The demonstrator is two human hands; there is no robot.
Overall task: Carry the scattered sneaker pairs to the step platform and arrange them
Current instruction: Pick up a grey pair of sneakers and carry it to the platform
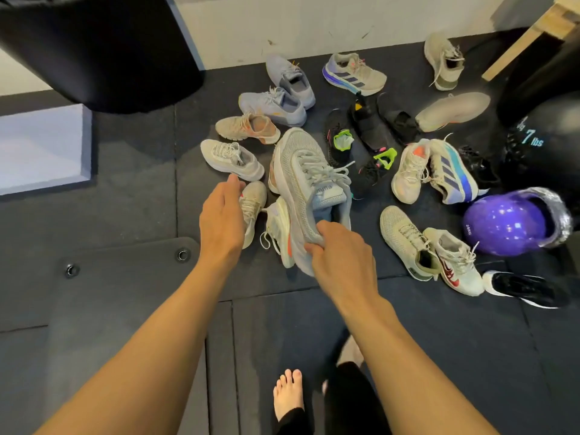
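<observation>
My right hand [340, 255] grips the heel of a light grey mesh sneaker [306, 171] and holds it lifted above the pile, toe pointing away. Below it lies its likely mate, a white sneaker with an orange sole [281, 233], on its side. My left hand [224, 215] hangs open, fingers extended, over a beige sneaker [254, 202] and just short of a white sneaker [230, 158]. Several more sneakers lie scattered on the dark floor mats [131, 215]. A grey step platform [40, 149] sits at the left.
A black punching bag [100, 48] hangs at the upper left. A purple kettlebell [508, 224] and a black medicine ball [546, 142] rest at the right, by a wooden frame [530, 36]. My bare foot [288, 394] stands on the mat below.
</observation>
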